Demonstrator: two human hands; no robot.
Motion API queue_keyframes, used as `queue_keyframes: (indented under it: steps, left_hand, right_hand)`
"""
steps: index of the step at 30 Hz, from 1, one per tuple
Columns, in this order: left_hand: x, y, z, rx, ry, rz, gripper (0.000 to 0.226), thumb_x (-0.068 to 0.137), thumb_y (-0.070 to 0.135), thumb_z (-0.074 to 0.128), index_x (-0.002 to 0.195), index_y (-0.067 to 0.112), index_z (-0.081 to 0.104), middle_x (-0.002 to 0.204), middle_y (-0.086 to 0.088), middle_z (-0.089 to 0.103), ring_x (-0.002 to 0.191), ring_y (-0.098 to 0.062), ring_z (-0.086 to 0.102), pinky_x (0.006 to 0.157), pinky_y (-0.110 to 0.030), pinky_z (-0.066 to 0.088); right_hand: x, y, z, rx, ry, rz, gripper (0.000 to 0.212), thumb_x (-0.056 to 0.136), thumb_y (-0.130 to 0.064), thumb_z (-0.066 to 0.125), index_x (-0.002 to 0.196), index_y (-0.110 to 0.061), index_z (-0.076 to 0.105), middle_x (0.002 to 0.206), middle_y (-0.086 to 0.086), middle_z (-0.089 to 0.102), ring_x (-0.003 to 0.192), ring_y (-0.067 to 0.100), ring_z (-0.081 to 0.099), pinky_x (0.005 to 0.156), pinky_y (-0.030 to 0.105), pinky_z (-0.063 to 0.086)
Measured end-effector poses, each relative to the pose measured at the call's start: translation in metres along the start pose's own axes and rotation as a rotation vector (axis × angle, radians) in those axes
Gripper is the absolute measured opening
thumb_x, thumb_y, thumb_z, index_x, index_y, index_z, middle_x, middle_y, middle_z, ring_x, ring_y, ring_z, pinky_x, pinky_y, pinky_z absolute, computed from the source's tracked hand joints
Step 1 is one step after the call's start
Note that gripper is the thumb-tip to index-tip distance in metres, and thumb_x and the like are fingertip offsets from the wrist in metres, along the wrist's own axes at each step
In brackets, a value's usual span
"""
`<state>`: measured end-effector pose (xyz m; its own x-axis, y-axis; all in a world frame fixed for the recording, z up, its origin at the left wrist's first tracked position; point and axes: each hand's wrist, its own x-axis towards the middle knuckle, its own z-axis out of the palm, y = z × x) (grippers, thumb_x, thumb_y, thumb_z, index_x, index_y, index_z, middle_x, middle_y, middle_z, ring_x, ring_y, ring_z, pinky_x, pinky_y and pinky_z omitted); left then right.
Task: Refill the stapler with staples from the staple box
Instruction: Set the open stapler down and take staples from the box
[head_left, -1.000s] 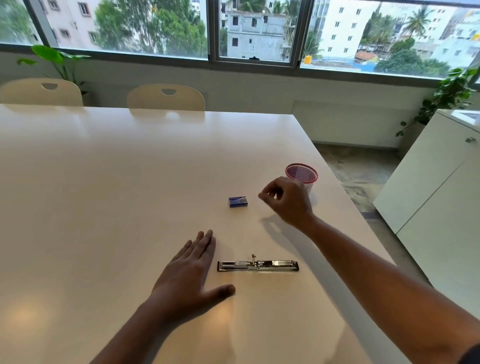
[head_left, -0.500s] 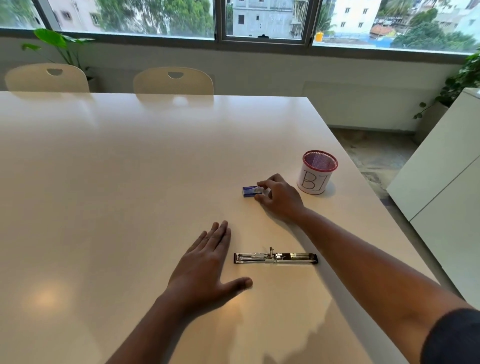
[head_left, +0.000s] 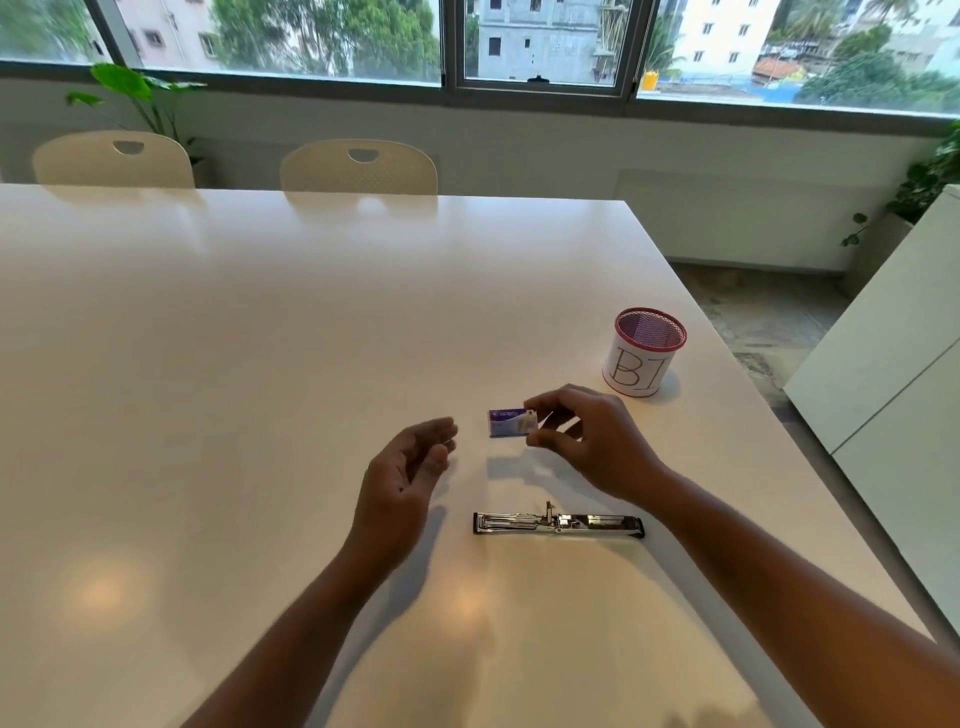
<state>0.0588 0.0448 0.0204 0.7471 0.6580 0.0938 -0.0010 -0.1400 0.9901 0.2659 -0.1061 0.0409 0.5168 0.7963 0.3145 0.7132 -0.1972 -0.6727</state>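
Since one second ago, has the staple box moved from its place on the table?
Yes. The right hand has lifted the staple box off the table, nearer the stapler.
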Motion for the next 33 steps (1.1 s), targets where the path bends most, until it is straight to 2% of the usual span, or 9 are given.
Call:
queue_keyframes:
  steps: [3, 6, 9, 12, 14, 20, 27, 30, 33]
  left_hand:
    - [0.005, 0.015, 0.011, -0.218, -0.064, -0.098, 0.031, 0.105, 0.004, 0.055, 0.127, 0.020, 0.068, 0.117, -0.007, 0.080, 0.111, -0.023, 0.076, 0.091, -0.027, 0.062]
    - [0.003, 0.028, 0.021, -0.388, -0.143, -0.162, 0.030, 0.100, 0.010, 0.062, 0.128, 0.018, 0.070, 0.112, -0.015, 0.080, 0.105, -0.030, 0.078, 0.085, -0.028, 0.064]
    - [-0.001, 0.032, 0.022, -0.511, -0.156, -0.200, 0.031, 0.090, 0.016, 0.067, 0.119, 0.015, 0.076, 0.114, -0.021, 0.078, 0.102, -0.035, 0.078, 0.079, -0.027, 0.065]
    - [-0.004, 0.030, 0.020, -0.642, -0.176, -0.264, 0.026, 0.086, 0.011, 0.067, 0.108, 0.013, 0.082, 0.115, -0.025, 0.077, 0.100, -0.036, 0.079, 0.076, -0.026, 0.065]
    - [-0.006, 0.028, 0.017, -0.697, -0.202, -0.292, 0.027, 0.087, 0.008, 0.066, 0.107, 0.011, 0.082, 0.117, -0.027, 0.076, 0.102, -0.038, 0.078, 0.075, -0.025, 0.065]
    - [-0.010, 0.026, 0.012, -0.651, -0.199, -0.271, 0.024, 0.085, 0.005, 0.070, 0.106, 0.008, 0.082, 0.115, -0.027, 0.076, 0.102, -0.039, 0.078, 0.075, -0.025, 0.064]
    - [-0.014, 0.029, 0.013, -0.537, -0.084, -0.206, 0.020, 0.077, 0.011, 0.078, 0.096, 0.012, 0.084, 0.105, -0.021, 0.080, 0.094, -0.036, 0.080, 0.071, -0.024, 0.064]
    - [-0.016, 0.029, 0.015, -0.511, -0.073, -0.190, 0.017, 0.082, 0.009, 0.076, 0.098, 0.011, 0.082, 0.103, -0.020, 0.081, 0.092, -0.035, 0.081, 0.071, -0.024, 0.064]
    - [-0.017, 0.028, 0.016, -0.507, -0.062, -0.213, 0.016, 0.094, -0.001, 0.068, 0.101, 0.007, 0.080, 0.102, -0.021, 0.081, 0.091, -0.035, 0.081, 0.070, -0.024, 0.064]
  right_hand:
    - [-0.014, -0.015, -0.005, 0.089, 0.008, -0.027, 0.039, 0.081, -0.013, 0.087, 0.118, -0.013, 0.075, 0.102, -0.003, 0.075, 0.086, 0.005, 0.072, 0.074, 0.014, 0.058]
    - [-0.025, -0.027, -0.007, 0.128, 0.003, -0.047, 0.039, 0.081, -0.013, 0.087, 0.118, -0.014, 0.075, 0.104, -0.003, 0.075, 0.088, 0.008, 0.073, 0.075, 0.015, 0.059]
    - [-0.033, -0.034, -0.007, 0.169, 0.017, -0.022, 0.038, 0.082, -0.013, 0.087, 0.119, -0.015, 0.076, 0.105, -0.003, 0.076, 0.088, 0.011, 0.073, 0.075, 0.019, 0.061]
    - [-0.040, -0.038, -0.008, 0.218, 0.021, 0.009, 0.040, 0.082, -0.012, 0.087, 0.119, -0.019, 0.075, 0.105, -0.006, 0.076, 0.088, 0.012, 0.074, 0.076, 0.021, 0.062]
    - [-0.044, -0.041, -0.009, 0.249, 0.014, 0.023, 0.040, 0.082, -0.012, 0.087, 0.118, -0.023, 0.075, 0.105, -0.008, 0.075, 0.089, 0.011, 0.074, 0.076, 0.019, 0.061]
    - [-0.049, -0.051, -0.007, 0.287, 0.012, 0.053, 0.039, 0.082, -0.016, 0.087, 0.117, -0.029, 0.073, 0.105, -0.008, 0.076, 0.088, 0.015, 0.074, 0.073, 0.021, 0.062]
    - [-0.052, -0.060, -0.008, 0.437, 0.025, 0.154, 0.033, 0.081, -0.030, 0.084, 0.111, -0.036, 0.073, 0.092, -0.013, 0.080, 0.077, 0.015, 0.076, 0.068, 0.023, 0.062]
    - [-0.053, -0.058, -0.006, 0.447, 0.040, 0.182, 0.027, 0.085, -0.021, 0.083, 0.109, -0.027, 0.074, 0.090, -0.006, 0.081, 0.074, 0.018, 0.077, 0.067, 0.024, 0.062]
    - [-0.056, -0.056, -0.004, 0.499, 0.064, 0.215, 0.022, 0.092, -0.007, 0.075, 0.111, -0.020, 0.073, 0.092, 0.000, 0.082, 0.080, 0.020, 0.079, 0.070, 0.026, 0.063]
